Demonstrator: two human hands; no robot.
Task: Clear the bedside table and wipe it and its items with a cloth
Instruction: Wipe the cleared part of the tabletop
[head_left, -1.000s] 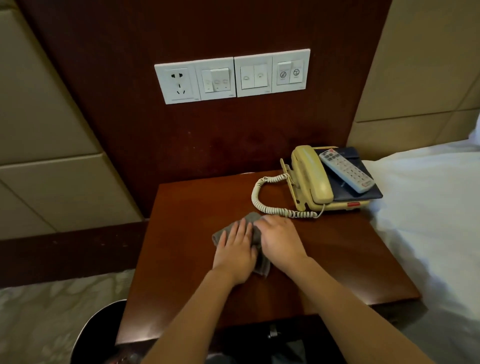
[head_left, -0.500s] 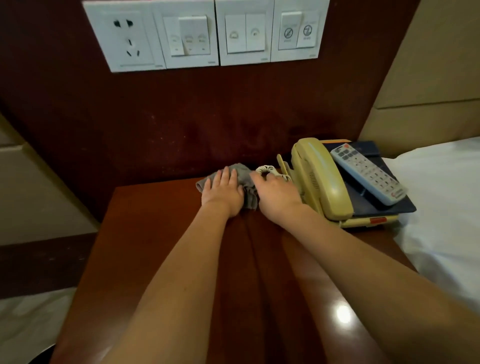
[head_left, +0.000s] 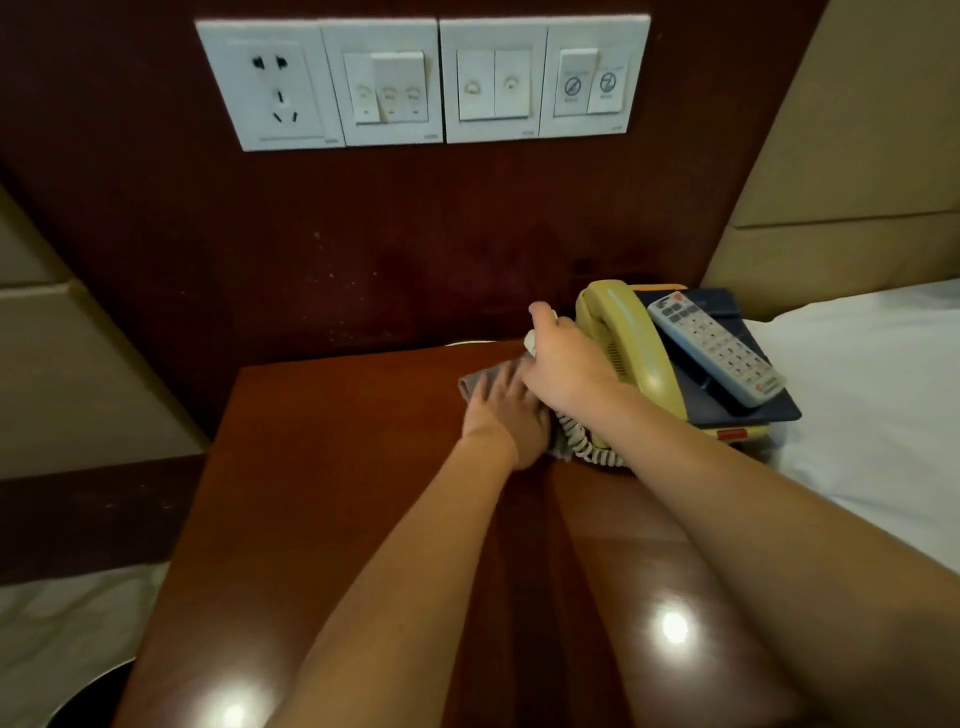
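A grey cloth lies on the dark wooden bedside table near its back edge. My left hand presses flat on the cloth with straight fingers. Just right of it, my right hand is raised a little beside the cream telephone, its fingers curled round the white coiled cord, which hangs down below the wrist. A white remote control lies on a dark blue folder on top of the telephone base.
A white socket and switch panel is set in the dark wood wall behind the table. A bed with a white sheet borders the table's right side. A dark round bin stands at the lower left.
Both hands slid the cloth from the table's middle to the back, then right toward the telephone. My right hand left the cloth and took hold of the coiled cord.
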